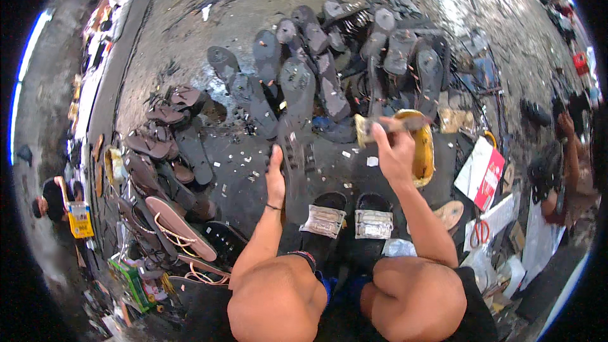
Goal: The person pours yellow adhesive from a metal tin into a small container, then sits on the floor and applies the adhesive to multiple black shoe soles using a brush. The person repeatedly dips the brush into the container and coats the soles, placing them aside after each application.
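My left hand (pixel 275 176) presses flat against the edge of a long dark shoe sole (pixel 294 163) lying on the ground in front of my feet. My right hand (pixel 394 151) is shut on a brush (pixel 380 126) with pale glue-coated bristles at its left end, held just above and to the right of that sole. Beside the brush sits a round yellow glue container (pixel 423 152). My two feet wear black sandals (pixel 349 215) with silver straps.
Several grey soles (pixel 316 69) lie spread out on the dark ground ahead. A pile of brown sandals and straps (pixel 166 171) lies on the left. Red-handled scissors (pixel 479 232), papers and a red-and-white box (pixel 484 174) sit on the right. Other people are at both edges.
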A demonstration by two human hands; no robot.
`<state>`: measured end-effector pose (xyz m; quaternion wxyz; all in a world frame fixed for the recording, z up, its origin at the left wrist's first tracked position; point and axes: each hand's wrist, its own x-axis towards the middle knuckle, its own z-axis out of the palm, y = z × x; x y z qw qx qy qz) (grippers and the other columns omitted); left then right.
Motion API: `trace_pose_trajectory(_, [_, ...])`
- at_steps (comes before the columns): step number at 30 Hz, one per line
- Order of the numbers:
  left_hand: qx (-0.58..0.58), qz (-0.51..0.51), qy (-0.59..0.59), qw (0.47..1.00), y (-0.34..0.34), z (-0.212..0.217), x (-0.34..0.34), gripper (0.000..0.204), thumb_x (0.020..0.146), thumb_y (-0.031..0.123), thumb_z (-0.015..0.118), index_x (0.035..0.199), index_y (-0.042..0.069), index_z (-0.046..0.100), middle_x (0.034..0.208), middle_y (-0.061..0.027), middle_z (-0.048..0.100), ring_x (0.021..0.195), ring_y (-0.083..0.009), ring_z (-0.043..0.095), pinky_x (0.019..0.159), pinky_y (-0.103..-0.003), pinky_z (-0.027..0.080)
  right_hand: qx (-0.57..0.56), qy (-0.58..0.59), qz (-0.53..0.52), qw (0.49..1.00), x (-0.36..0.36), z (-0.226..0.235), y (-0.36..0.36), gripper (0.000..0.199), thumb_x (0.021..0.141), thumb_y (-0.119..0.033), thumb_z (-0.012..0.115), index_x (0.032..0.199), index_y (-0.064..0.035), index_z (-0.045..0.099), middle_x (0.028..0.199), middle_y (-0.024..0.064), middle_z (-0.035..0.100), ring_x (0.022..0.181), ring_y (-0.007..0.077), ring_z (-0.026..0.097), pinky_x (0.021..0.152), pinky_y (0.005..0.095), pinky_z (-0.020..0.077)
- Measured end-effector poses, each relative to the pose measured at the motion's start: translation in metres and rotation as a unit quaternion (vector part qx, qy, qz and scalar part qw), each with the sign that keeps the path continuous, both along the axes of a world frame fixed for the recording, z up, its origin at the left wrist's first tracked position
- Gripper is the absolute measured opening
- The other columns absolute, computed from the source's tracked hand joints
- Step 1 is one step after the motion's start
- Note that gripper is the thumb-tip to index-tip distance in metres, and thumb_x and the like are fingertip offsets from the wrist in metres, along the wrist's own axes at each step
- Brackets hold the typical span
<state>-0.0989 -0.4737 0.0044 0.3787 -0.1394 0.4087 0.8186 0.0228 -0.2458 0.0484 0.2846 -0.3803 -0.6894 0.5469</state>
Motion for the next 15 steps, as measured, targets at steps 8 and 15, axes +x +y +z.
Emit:
trace_pose_trajectory(8, [-0.262,-0.087,0.065,0.959,-0.097,-0.025,0.108,0.044,0.095,0.015,0.067,0.132,-0.006,0.057,0.121,-0.0092,0.066,0.107,-0.0151,0.062,0.096,-0.031,0.05,-0.146,0.02,0.045,0.988,0.053,-0.016,-0.027,0.026,0.093,-0.014,0.071,0.113,0.0031,0.065,0.09,0.0044,0.067,0.081,0.0087,0.061,0.071,0.0247,0.0484])
trace_pose_trajectory(15, [0.039,-0.026,-0.031,0.998,-0.125,0.056,0.075,0.057,0.091,0.001,0.062,0.144,-0.004,0.044,0.127,-0.0173,0.064,0.119,-0.0266,0.062,0.105,-0.041,0.048,-0.186,0.02,0.071,0.98,0.049,0.003,-0.029,0.029,0.096,-0.012,0.067,0.119,0.0047,0.06,0.103,0.0109,0.069,0.096,0.014,0.066,0.086,0.0295,0.0534])
